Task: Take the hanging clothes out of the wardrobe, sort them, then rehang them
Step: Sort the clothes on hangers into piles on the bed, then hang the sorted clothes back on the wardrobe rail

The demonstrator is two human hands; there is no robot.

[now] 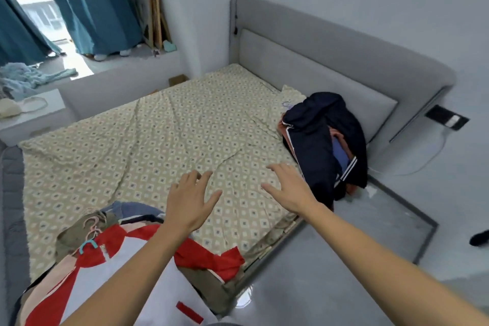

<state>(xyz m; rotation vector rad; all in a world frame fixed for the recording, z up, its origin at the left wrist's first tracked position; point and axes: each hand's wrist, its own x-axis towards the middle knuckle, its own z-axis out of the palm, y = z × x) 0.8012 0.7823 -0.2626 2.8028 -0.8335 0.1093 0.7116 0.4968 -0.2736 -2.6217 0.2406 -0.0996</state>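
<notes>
A heap of clothes on hangers [111, 259] lies at the near corner of the bed [148, 145]: a red, white and pink top, olive and blue garments, with pink and teal hanger hooks showing. A second pile of dark navy clothes [317, 140] sits at the bed's right edge by the headboard. My left hand [189, 200] hovers over the patterned sheet just beyond the near heap, fingers spread and empty. My right hand [289, 186] reaches out over the sheet to the left of the navy pile, fingers spread, holding nothing.
A grey padded headboard [330, 47] backs the bed on the right. A white bedside unit [34, 116] stands at the left, below a window ledge with teal curtains [90, 2] and light blue fabric. Glossy grey floor [357, 259] lies to the right of the bed.
</notes>
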